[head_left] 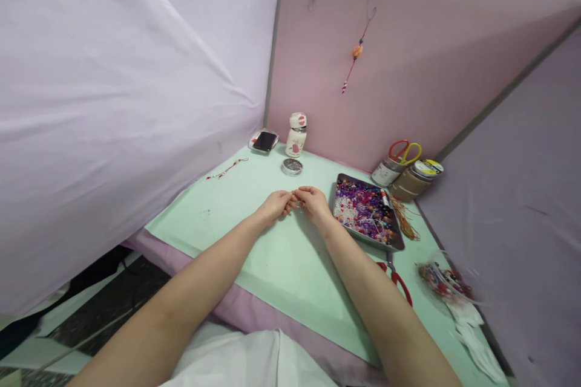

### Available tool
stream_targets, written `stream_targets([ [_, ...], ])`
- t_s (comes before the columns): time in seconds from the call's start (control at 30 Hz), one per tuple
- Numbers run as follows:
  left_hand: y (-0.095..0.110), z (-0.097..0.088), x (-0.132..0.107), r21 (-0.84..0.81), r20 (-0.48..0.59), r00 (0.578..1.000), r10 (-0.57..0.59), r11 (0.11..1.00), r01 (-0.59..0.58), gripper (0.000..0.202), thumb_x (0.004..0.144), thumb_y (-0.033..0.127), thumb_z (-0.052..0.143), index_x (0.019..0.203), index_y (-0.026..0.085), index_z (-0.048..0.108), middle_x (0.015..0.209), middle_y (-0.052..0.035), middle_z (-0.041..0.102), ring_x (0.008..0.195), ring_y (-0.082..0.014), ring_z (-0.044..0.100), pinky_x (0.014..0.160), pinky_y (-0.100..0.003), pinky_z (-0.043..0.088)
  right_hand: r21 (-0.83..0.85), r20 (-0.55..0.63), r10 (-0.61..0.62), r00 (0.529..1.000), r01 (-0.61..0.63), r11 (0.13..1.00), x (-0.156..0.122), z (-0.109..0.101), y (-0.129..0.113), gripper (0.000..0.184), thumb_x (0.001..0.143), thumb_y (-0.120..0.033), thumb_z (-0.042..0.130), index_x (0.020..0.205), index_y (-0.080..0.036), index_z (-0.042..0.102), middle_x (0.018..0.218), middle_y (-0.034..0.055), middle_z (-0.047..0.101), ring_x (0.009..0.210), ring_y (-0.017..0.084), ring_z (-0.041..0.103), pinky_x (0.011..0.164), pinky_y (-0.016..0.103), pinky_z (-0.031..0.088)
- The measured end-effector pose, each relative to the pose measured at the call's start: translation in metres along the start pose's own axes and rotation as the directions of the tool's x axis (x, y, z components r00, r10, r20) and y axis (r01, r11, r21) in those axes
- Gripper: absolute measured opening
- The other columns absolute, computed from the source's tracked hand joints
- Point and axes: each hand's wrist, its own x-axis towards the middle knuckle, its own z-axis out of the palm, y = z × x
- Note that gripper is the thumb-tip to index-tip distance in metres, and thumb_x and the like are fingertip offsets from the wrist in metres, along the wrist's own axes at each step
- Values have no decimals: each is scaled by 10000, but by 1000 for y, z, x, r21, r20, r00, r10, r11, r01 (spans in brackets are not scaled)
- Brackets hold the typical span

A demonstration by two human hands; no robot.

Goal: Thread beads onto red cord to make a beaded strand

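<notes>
My left hand (273,205) and my right hand (314,202) meet over the pale green table (281,266), fingertips pinched together and touching. Whatever sits between the fingers is too small to name. Just right of my right hand lies a grey metal tray (399,240) filled with purple, red and clear beads (363,208). Both forearms reach in from the bottom of the view.
Red-handled scissors (398,281) lie below the tray. A small round tin (292,166), a white bottle (296,134) and a phone (264,141) stand at the back. Cups with scissors (405,151) and tape rolls (417,176) sit back right. A beaded strand (227,170) lies at left, a bead bag (442,281) at right.
</notes>
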Motion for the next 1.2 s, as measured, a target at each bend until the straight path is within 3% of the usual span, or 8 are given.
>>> stream_targets([
  [0.13, -1, 2, 1, 28, -107, 993, 54, 998, -51, 141, 831, 218, 445, 768, 128, 534, 776, -36, 552, 464, -30, 402, 410, -168, 269, -35, -15, -35, 999, 34, 999, -1, 2, -2, 289, 571, -204, 730, 791, -174, 546, 680, 29, 680, 631, 145, 638, 485, 208, 423],
  [0.27, -1, 1, 2, 34, -145, 988, 58, 998, -53, 152, 835, 238, 453, 852, 126, 556, 816, -41, 547, 443, -24, 373, 401, -176, 250, -67, -34, -92, 995, 89, 994, -2, 3, -5, 282, 581, -197, 726, 800, -172, 549, 636, -3, 657, 595, 124, 623, 532, 216, 456],
  [0.5, 0, 2, 2, -2, -71, 995, 73, 997, -73, 198, 840, 249, 438, 871, 125, 588, 801, -55, 587, 418, -26, 331, 394, -184, 199, -84, -28, -149, 989, 146, 986, -7, 8, -5, 276, 599, -179, 732, 801, -180, 544, 654, 6, 663, 581, 130, 626, 583, 249, 511],
  [0.67, -1, 5, 1, 12, -14, 998, 66, 998, -66, 230, 824, 234, 420, 891, 138, 618, 760, -41, 590, 414, -30, 342, 398, -175, 205, -42, -37, -116, 993, 114, 993, -6, 10, -3, 292, 596, -193, 747, 798, -183, 536, 633, -1, 654, 585, 137, 640, 607, 258, 530],
  [0.83, -5, 7, 1, 184, -9, 992, 124, 976, -120, 297, 802, 236, 436, 1038, 162, 601, 658, 2, 557, 423, -55, 397, 418, -176, 266, -24, -28, -87, 996, 87, 996, -7, 9, -2, 303, 586, -225, 760, 782, -182, 533, 614, -1, 643, 577, 139, 635, 588, 259, 531],
  [0.97, -6, 7, -1, 383, 8, 982, 186, 907, -175, 298, 813, 218, 381, 1005, 157, 600, 496, 37, 459, 424, -98, 407, 443, -203, 300, -17, -26, -75, 997, 74, 997, -7, 8, -2, 292, 575, -210, 764, 759, -179, 539, 596, -5, 628, 544, 127, 612, 555, 247, 515],
  [1.2, -1, 9, -9, 498, 65, 948, 310, 813, -300, 223, 796, 169, 412, 926, 163, 593, 588, 2, 525, 517, -123, 435, 545, -233, 346, -10, -23, -68, 997, 68, 998, -5, 7, -3, 294, 551, -211, 766, 739, -177, 542, 583, -11, 620, 537, 129, 604, 567, 259, 516],
])
